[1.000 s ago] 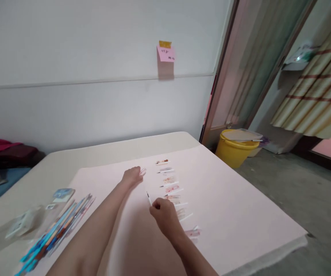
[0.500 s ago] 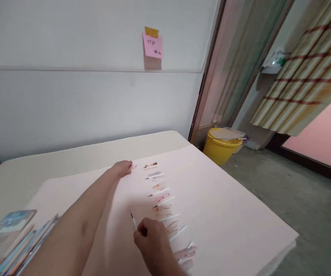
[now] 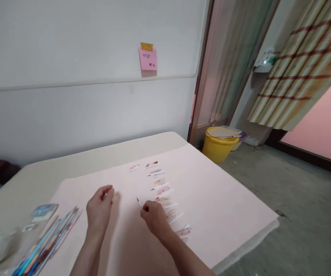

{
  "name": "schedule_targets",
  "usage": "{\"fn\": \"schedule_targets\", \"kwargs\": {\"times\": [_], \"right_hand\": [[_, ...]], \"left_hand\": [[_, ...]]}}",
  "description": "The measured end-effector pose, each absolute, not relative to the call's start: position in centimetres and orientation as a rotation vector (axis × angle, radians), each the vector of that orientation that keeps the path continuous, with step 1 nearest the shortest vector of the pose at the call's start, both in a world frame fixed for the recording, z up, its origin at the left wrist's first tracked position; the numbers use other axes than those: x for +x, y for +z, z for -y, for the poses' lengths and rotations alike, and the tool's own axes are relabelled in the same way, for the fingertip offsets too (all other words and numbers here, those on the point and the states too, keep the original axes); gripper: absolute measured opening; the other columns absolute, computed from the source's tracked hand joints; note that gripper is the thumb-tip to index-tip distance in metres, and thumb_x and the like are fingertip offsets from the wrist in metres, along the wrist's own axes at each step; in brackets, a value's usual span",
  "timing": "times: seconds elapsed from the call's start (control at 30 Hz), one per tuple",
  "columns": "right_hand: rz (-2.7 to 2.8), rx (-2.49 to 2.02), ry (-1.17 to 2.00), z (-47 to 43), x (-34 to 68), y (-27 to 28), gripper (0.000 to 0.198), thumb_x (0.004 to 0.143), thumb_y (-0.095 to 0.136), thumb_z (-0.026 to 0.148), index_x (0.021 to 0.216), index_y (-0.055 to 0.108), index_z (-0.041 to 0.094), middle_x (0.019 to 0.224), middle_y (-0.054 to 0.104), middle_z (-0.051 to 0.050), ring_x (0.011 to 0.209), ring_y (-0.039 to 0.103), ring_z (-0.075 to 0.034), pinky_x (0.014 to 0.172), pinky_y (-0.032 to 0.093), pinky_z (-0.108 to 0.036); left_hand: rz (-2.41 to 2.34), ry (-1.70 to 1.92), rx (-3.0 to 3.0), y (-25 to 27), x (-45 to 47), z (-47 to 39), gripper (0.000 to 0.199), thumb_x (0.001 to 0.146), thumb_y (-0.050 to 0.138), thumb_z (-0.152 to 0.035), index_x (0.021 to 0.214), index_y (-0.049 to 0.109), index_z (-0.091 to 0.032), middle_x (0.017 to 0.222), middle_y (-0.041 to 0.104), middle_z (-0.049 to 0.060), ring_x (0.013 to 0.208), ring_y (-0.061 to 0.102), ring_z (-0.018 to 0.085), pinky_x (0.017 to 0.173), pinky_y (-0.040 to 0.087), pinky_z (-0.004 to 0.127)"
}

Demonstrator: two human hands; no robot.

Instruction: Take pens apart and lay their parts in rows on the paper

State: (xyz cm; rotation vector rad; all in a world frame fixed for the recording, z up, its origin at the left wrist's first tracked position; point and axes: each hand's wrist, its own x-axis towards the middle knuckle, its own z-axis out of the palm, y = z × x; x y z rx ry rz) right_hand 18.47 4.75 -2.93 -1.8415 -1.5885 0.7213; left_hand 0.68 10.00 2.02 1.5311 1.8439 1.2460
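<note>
My right hand [image 3: 154, 216] is closed in a pinch on a thin white pen refill [image 3: 138, 202], its dark tip pointing up and left over the paper. My left hand [image 3: 100, 203] hovers over the sheet to the left, fingers curled together, with nothing visible in them. Beyond the hands, a small pink pen part [image 3: 134, 166] lies alone on the pale pink paper [image 3: 211, 199]. To its right runs a column of several translucent pen parts, including a brown one [image 3: 152, 163] and a pink one [image 3: 162, 190], with white refills beside them. My right hand partly covers this column.
A bundle of pens or pencils [image 3: 50, 241] lies at the left beside a blue-and-white packet [image 3: 45, 211]. A white wall stands behind the table [image 3: 102, 155]. A yellow bucket [image 3: 218, 147] stands on the floor past the right edge.
My left hand has let go of the pink pen part at the far side and drawn back toward me. The right hand still holds the refill. The view has shifted slightly.
</note>
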Motion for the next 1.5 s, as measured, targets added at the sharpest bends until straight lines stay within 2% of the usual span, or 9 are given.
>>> {"fn": "schedule_targets", "kwargs": {"times": [0.07, 0.17, 0.33, 0.47, 0.6, 0.77, 1.0, 1.23, 1.5], "right_hand": [[1.629, -1.844, 0.684, -4.7, 18.2, -3.2, 0.013, 0.072, 0.054, 0.014, 0.067, 0.065, 0.017, 0.066, 0.066, -0.003, 0.063, 0.057, -0.013, 0.055, 0.031, -0.021], [1.722, -1.852, 0.588, -4.2, 17.4, -3.3, 0.011, 0.074, 0.054, 0.015, 0.068, 0.063, 0.018, 0.068, 0.066, -0.002, 0.064, 0.057, -0.013, 0.055, 0.03, -0.021], [2.112, -1.938, 0.233, -5.4, 16.9, -2.9, 0.013, 0.082, 0.049, 0.02, 0.082, 0.062, 0.019, 0.081, 0.068, -0.003, 0.073, 0.06, -0.013, 0.058, 0.033, -0.021], [2.28, -1.928, 0.109, -11.7, 17.5, -1.3, 0.018, 0.087, 0.044, 0.021, 0.09, 0.061, 0.018, 0.094, 0.066, -0.007, 0.083, 0.061, -0.018, 0.064, 0.037, -0.024], [2.452, -1.927, 0.02, -20.2, 17.8, 0.3, 0.02, 0.091, 0.043, 0.02, 0.095, 0.062, 0.015, 0.098, 0.064, -0.01, 0.088, 0.06, -0.019, 0.074, 0.043, -0.031], [2.67, -1.86, -0.007, -27.5, 16.8, -0.3, 0.026, 0.09, 0.051, 0.034, 0.106, 0.058, 0.015, 0.107, 0.059, -0.007, 0.093, 0.058, -0.018, 0.082, 0.048, -0.039], [2.813, -1.818, -0.011, -30.8, 16.7, -3.2, 0.026, 0.09, 0.051, 0.033, 0.107, 0.057, 0.015, 0.108, 0.059, -0.007, 0.094, 0.058, -0.018, 0.082, 0.049, -0.039], [2.779, -1.856, -0.044, -32.1, 18.7, -3.1, 0.026, 0.089, 0.052, 0.031, 0.109, 0.056, 0.016, 0.112, 0.057, -0.008, 0.097, 0.057, -0.019, 0.083, 0.048, -0.04], [2.808, -1.879, 0.024, -34.0, 17.7, -3.6, 0.027, 0.089, 0.052, 0.031, 0.111, 0.056, 0.016, 0.112, 0.057, -0.008, 0.095, 0.058, -0.019, 0.081, 0.049, -0.039]], "left_hand": [[-1.781, 1.269, 1.415, 2.7, 0.8, -5.3, 0.043, 0.073, 0.054, -0.053, 0.094, 0.065, -0.016, 0.051, 0.052, -0.003, 0.05, 0.049, 0.014, 0.05, 0.04, 0.024], [-1.698, 1.198, 1.362, 3.2, 1.7, -1.1, 0.043, 0.071, 0.058, -0.053, 0.091, 0.066, -0.016, 0.047, 0.049, -0.003, 0.047, 0.047, 0.014, 0.047, 0.038, 0.023], [-1.569, 1.219, 1.472, 2.9, 3.1, 1.1, 0.033, 0.079, 0.052, -0.046, 0.088, 0.065, -0.017, 0.06, 0.057, 0.001, 0.054, 0.052, 0.015, 0.052, 0.042, 0.024], [-1.333, 1.226, 1.84, 2.0, 4.3, 2.5, 0.021, 0.086, 0.045, -0.031, 0.082, 0.062, -0.018, 0.069, 0.06, 0.003, 0.059, 0.055, 0.013, 0.056, 0.043, 0.021], [-1.333, 1.295, 2.153, 0.7, 5.1, 2.9, 0.021, 0.087, 0.038, -0.018, 0.081, 0.057, -0.02, 0.069, 0.058, 0.002, 0.058, 0.056, 0.012, 0.055, 0.041, 0.02], [-1.518, 1.292, 2.34, -0.5, 4.6, 1.6, 0.02, 0.083, 0.038, -0.01, 0.085, 0.055, -0.021, 0.068, 0.058, 0.001, 0.054, 0.057, 0.012, 0.047, 0.039, 0.021], [-1.625, 1.175, 2.397, -1.2, 3.7, 0.5, 0.023, 0.08, 0.038, -0.006, 0.083, 0.054, -0.022, 0.066, 0.058, 0.0, 0.048, 0.056, 0.012, 0.042, 0.037, 0.022], [-1.611, 1.142, 2.427, -1.2, 3.6, 0.5, 0.022, 0.081, 0.039, -0.007, 0.084, 0.054, -0.022, 0.066, 0.059, 0.001, 0.05, 0.058, 0.012, 0.044, 0.041, 0.02], [-1.645, 1.057, 2.583, -2.5, 4.0, 0.3, 0.02, 0.077, 0.043, -0.005, 0.077, 0.053, -0.023, 0.063, 0.058, -0.001, 0.045, 0.055, 0.012, 0.038, 0.035, 0.023]]}}
